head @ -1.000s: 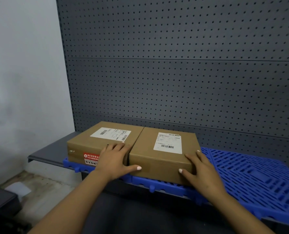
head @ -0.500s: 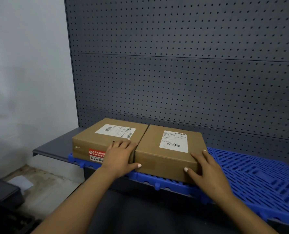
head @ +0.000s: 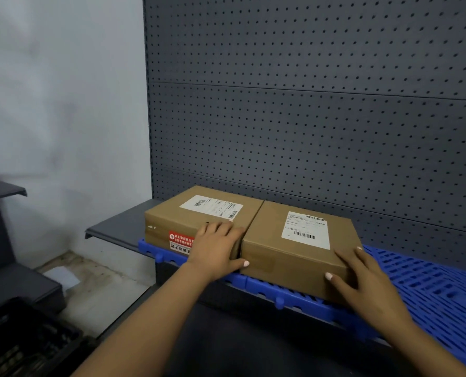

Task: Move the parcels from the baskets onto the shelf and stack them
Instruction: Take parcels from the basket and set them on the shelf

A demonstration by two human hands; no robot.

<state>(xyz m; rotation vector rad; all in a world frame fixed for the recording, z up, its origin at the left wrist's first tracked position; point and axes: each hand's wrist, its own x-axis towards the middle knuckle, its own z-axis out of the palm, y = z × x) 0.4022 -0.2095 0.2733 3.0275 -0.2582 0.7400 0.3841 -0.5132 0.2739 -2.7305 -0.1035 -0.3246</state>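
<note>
Since a second ago little has shifted but the viewpoint. The right parcel [head: 294, 248] sits on the shelf's blue mat [head: 427, 284], touching the left parcel [head: 199, 216]. The left hand [head: 215, 251] and right hand [head: 362, 281] lie flat against its near corners, fingers straight, gripping nothing. It looks like final squaring; next comes letting go and fetching another parcel.

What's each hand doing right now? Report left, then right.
Left hand: open, fingers flat on the left box, thumb against the right box.
Right hand: open, pressed against the right box's near right corner.
</note>
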